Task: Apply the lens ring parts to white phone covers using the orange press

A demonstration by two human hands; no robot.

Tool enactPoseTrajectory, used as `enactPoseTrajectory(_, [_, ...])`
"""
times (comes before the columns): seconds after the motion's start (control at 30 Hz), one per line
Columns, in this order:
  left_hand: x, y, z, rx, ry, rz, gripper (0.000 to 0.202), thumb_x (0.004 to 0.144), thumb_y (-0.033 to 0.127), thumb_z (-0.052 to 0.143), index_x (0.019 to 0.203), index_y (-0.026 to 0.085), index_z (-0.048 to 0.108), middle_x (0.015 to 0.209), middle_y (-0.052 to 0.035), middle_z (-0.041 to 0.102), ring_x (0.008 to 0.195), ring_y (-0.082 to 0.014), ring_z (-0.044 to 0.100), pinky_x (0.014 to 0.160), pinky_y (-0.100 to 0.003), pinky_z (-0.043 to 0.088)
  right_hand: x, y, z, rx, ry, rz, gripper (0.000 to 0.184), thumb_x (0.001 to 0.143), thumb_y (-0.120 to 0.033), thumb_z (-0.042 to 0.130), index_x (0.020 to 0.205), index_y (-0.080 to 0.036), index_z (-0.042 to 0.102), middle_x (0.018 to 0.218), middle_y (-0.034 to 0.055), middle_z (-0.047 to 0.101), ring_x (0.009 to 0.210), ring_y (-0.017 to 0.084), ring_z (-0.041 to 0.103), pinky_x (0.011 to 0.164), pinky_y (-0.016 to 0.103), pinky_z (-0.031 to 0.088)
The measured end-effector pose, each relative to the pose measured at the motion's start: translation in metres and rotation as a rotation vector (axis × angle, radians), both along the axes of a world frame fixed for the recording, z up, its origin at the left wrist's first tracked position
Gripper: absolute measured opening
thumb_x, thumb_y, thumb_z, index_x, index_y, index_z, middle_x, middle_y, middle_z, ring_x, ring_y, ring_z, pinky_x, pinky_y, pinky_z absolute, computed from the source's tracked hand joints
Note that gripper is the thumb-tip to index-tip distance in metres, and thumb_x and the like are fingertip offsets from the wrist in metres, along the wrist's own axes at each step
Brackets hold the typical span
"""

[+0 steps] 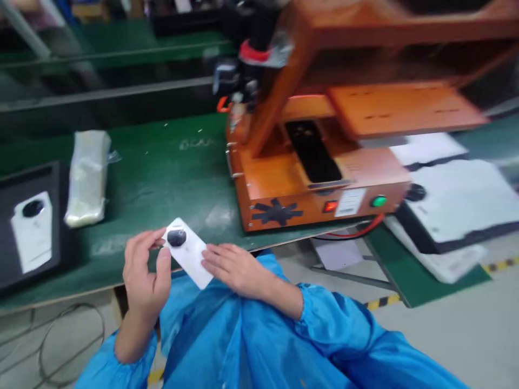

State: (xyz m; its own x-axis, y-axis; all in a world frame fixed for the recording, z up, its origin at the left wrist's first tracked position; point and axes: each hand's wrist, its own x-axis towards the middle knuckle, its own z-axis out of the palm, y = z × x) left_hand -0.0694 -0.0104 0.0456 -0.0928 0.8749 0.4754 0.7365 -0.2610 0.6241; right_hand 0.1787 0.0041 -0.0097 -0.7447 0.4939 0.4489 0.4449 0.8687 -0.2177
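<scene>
Over the table's front edge, a white phone-shaped sheet with a dark oval camera patch is held at a tilt. My left hand pinches its upper left corner between thumb and fingers. On the opposite long edge, the fingers of my right hand grip the sheet; that thumb is hidden. Similar white sheets are stacked in a black tray at the far left. A dark phone lies in the bed of an orange press machine to the right.
A plastic-wrapped pale bundle lies beside the tray on the green table. The press has a lit red switch and a green button. White sheets on a black tray are at right. A cable loops on the floor.
</scene>
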Motion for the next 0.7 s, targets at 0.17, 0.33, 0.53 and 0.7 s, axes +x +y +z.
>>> enactPoseTrajectory(0.17, [0.083,0.082,0.063,-0.172,-0.094,-0.439,0.022,0.103,0.032,0.062,0.113,0.021,0.078,0.103,-0.0057,0.076,0.085,-0.0165,0.069,0.078,-0.03,0.057,0.059,-0.03,0.038,0.217,0.182,-0.13,0.031,0.111,-0.015,0.049,0.122,-0.011,0.077,0.129,0.0108,0.081,0.128,0.022,0.074,0.105,0.037,0.061])
enactPoseTrajectory(0.33, [0.199,0.147,0.093,-0.641,-0.489,-0.802,0.047,0.088,0.037,0.081,0.128,0.015,0.07,0.108,-0.011,0.079,0.081,-0.0169,0.071,0.072,-0.029,0.057,0.138,-0.078,0.081,0.281,0.167,-0.416,0.025,0.11,-0.013,0.051,0.112,-0.015,0.077,0.112,0.0107,0.085,0.124,0.021,0.077,0.096,0.034,0.062])
enactPoseTrajectory(0.53, [0.281,0.168,0.1,-0.655,-0.959,-0.803,0.043,0.079,0.023,0.084,0.119,0.016,0.07,0.129,-0.0153,0.077,0.114,-0.0292,0.075,0.082,-0.035,0.062,0.2,-0.078,0.075,0.602,0.116,-0.737,0.018,0.101,-0.01,0.063,0.112,-0.018,0.076,0.111,0.0114,0.085,0.105,0.024,0.083,0.087,0.035,0.059])
enactPoseTrajectory(0.7, [0.312,0.182,0.1,-0.614,-1.044,-0.518,0.02,0.087,0.014,0.067,0.107,0.017,0.071,0.113,-0.0111,0.081,0.103,-0.0266,0.078,0.078,-0.034,0.064,0.23,-0.006,0.063,0.796,0.237,-0.867,0.035,0.099,-0.009,0.059,0.126,-0.026,0.075,0.113,0.0066,0.085,0.101,0.024,0.083,0.083,0.036,0.057])
